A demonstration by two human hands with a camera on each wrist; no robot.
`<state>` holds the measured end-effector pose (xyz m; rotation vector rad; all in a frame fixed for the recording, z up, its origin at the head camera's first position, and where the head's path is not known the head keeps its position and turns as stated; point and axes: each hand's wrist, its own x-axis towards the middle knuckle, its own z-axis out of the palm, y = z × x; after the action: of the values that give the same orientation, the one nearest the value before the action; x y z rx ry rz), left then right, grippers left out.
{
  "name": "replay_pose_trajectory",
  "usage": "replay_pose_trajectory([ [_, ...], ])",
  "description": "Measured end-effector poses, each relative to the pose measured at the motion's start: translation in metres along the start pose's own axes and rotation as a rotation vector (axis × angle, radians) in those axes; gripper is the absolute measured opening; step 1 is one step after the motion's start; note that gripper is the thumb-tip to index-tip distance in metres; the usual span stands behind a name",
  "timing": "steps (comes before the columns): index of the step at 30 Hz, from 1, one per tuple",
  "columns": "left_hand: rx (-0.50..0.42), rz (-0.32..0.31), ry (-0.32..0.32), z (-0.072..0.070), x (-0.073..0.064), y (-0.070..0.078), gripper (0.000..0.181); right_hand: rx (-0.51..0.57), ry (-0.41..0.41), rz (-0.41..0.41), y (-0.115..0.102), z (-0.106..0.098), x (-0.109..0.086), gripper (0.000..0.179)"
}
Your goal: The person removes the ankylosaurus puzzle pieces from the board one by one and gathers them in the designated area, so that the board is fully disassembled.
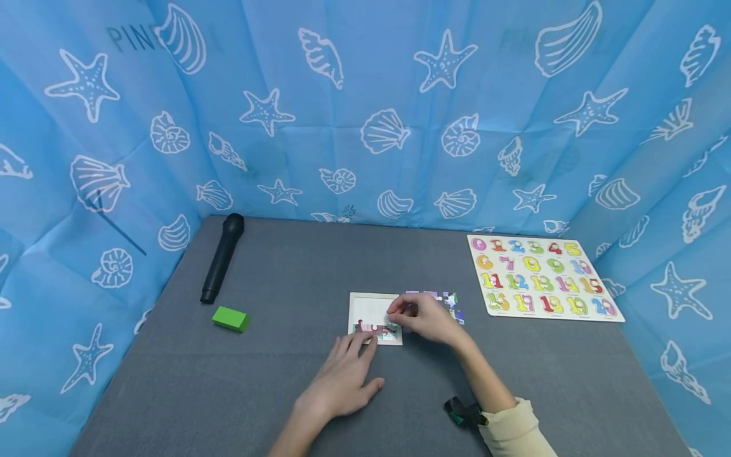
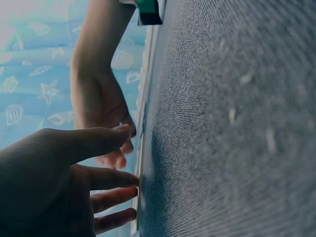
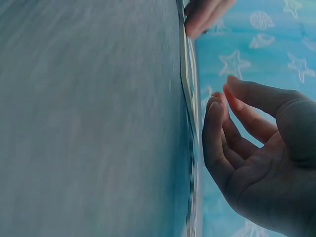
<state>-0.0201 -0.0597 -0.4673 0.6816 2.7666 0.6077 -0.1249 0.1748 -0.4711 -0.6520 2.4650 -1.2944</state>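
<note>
A small white-framed jigsaw puzzle tray lies on the table, with puzzle pieces filling its near part. My left hand reaches in from the near side, fingers extended, fingertips resting on the tray's near edge. Above the tray's right side is my right hand, its fingers bent and the thumb tip close against the index fingertip. In the right wrist view no piece shows at the fingertips of that hand; a thin one could be hidden. Loose purplish puzzle pieces lie to the tray's right, partly covered by the right hand.
A number puzzle board lies at the right. On the left are a black microphone and a green block. A blue curtain with seashell prints hangs behind the grey table. A dark strap is on the right forearm.
</note>
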Motion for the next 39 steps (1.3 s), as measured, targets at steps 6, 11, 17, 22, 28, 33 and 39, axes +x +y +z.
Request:
replay_pose_trajectory([
  [6, 0.036, -0.004, 0.002, -0.001, -0.002, 0.002, 0.070, 0.009, -0.076, -0.023, -0.015, 0.017, 0.016, 0.010],
  [11, 0.060, -0.019, -0.015, -0.001, -0.003, 0.004, 0.069, -0.002, -0.129, -0.004, -0.022, 0.029, 0.028, 0.015],
  [17, 0.068, -0.027, -0.034, 0.000, -0.003, 0.007, 0.069, -0.084, -0.108, 0.036, -0.028, 0.035, 0.035, 0.013],
  [22, 0.071, -0.041, -0.039, -0.001, -0.003, 0.009, 0.069, -0.097, -0.096, 0.057, -0.030, 0.040, 0.036, 0.014],
  [28, 0.062, -0.062, -0.072, -0.001, -0.001, 0.009, 0.069, -0.097, -0.100, 0.050, -0.030, 0.043, 0.036, 0.015],
  [33, 0.047, -0.091, -0.102, -0.002, 0.001, 0.010, 0.069, -0.094, -0.096, 0.042, -0.033, 0.043, 0.035, 0.017],
  [39, 0.054, -0.099, -0.109, -0.003, 0.001, 0.010, 0.069, -0.074, -0.096, 0.004, -0.031, 0.042, 0.034, 0.016],
])
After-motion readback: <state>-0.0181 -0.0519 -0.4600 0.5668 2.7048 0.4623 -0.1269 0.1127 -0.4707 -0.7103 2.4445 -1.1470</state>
